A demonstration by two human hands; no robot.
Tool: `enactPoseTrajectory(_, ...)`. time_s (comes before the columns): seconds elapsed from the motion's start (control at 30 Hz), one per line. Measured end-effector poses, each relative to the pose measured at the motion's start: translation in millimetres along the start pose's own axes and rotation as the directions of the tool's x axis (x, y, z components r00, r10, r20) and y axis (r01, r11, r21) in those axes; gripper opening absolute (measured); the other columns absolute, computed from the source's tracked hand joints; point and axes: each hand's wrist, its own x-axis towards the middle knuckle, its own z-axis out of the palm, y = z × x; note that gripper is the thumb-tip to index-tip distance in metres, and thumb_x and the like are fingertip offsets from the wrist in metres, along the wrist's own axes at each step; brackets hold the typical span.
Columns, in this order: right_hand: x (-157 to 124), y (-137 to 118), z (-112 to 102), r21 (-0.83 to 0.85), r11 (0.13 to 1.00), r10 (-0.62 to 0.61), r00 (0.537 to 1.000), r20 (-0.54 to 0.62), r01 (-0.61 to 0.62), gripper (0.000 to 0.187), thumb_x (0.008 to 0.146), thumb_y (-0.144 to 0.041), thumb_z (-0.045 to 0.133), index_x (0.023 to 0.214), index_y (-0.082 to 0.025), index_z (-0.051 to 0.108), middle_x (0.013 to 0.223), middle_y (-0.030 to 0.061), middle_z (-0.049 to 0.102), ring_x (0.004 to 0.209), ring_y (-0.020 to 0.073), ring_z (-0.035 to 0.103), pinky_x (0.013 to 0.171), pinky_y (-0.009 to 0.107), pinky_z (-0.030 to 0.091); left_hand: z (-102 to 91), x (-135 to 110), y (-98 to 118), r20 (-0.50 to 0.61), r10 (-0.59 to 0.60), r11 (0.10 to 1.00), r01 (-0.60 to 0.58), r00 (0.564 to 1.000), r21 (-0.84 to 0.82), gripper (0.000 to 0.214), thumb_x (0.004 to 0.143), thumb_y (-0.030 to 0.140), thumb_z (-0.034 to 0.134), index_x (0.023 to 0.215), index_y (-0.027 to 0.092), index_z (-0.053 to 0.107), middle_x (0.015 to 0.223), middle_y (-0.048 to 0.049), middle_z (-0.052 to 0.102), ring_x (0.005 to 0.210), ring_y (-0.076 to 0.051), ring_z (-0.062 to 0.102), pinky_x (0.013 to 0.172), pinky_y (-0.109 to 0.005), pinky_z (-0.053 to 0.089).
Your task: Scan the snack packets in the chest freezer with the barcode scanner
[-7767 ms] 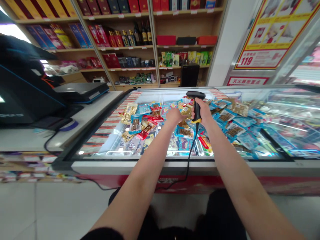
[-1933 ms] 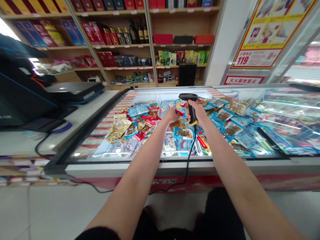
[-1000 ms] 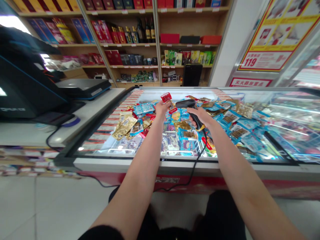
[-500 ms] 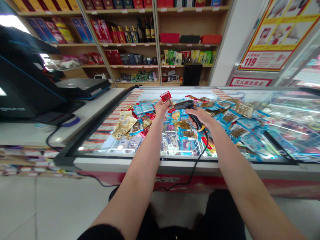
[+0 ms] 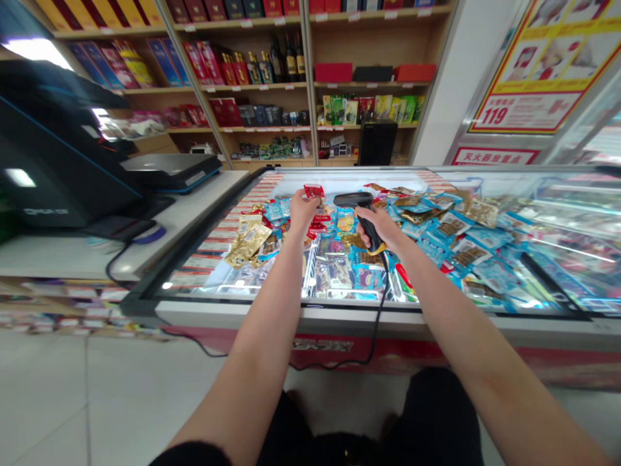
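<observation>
Poking above left fingers, red packet beside scanner.

wooden shelves, pale tiled floor — bright

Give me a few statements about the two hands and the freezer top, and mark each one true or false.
1. The left hand holds a small red packet raised above the pile. True.
2. The right hand is empty. False: it grips a black barcode scanner.
3. The scanner's cable hangs down over the front edge of the freezer. True.
4. The snack packets lie on the floor. False: they lie spread over the freezer's glass top.
</observation>
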Motion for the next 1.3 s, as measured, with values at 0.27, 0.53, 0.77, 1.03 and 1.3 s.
enactPoseTrajectory(0.27,1,-3,-9,0.082,0.996,-0.033,0.989,-0.142,0.045,0.029,0.086,-0.044,0.066,0.080,-0.021,0.051,0.051,-0.0019,0.057,0.034,0.0122,0.050,0.029,0.023,0.042,-56.0,-9,-4,-0.076,0.049,0.915,-0.015,0.996,0.403,0.045,0.065,0.015,0.062,0.110,0.020,0.066,0.099,-0.0091,0.072,0.097,-0.028,0.066,0.088,-0.039,0.048)
enactPoseTrajectory(0.53,2,-4,-13,0.072,0.996,-0.034,0.986,-0.166,0.046,0.031,0.086,-0.047,0.067,0.081,-0.021,0.051,0.052,-0.0016,0.058,0.033,0.0125,0.050,0.030,0.024,0.043,-68.5,-23,-3,-0.103,-0.035,0.736,0.095,0.994,0.670,0.067,0.063,0.019,0.071,0.129,0.024,0.058,0.132,-0.0181,0.059,0.127,-0.042,0.048,0.102,-0.056,0.038)
enactPoseTrajectory(0.77,-5,-12,-15,0.096,0.995,0.009,0.973,-0.229,0.014,0.030,0.091,-0.042,0.061,0.074,-0.019,0.052,0.051,-0.0016,0.056,0.033,0.0112,0.049,0.029,0.023,0.041,-44.3,-33,12,-0.040,0.045,0.770,-0.009,0.998,0.638,0.052,0.075,0.027,0.068,0.126,0.023,0.061,0.132,-0.0161,0.059,0.126,-0.039,0.050,0.104,-0.055,0.037)
enactPoseTrajectory(1.03,-2,-16,-26,0.148,0.988,0.001,0.972,-0.234,0.035,0.033,0.092,-0.044,0.060,0.073,-0.019,0.053,0.052,-0.0013,0.057,0.034,0.0102,0.049,0.030,0.022,0.042,12.0,-72,24,0.770,0.143,0.809,-0.522,0.622,0.271,0.076,0.060,0.043,0.084,0.131,0.029,0.061,0.144,-0.0087,0.055,0.136,-0.032,0.046,0.114,-0.042,0.034)
enactPoseTrajectory(1.3,-1,-17,-26,0.186,0.981,0.001,0.969,-0.245,0.046,0.031,0.092,-0.046,0.060,0.076,-0.020,0.053,0.051,-0.0027,0.055,0.034,0.0102,0.049,0.031,0.022,0.042,44.2,-75,23,0.763,-0.011,0.709,-0.533,0.646,0.462,0.082,0.051,0.043,0.088,0.128,0.025,0.064,0.141,-0.0162,0.055,0.134,-0.042,0.045,0.111,-0.054,0.034)
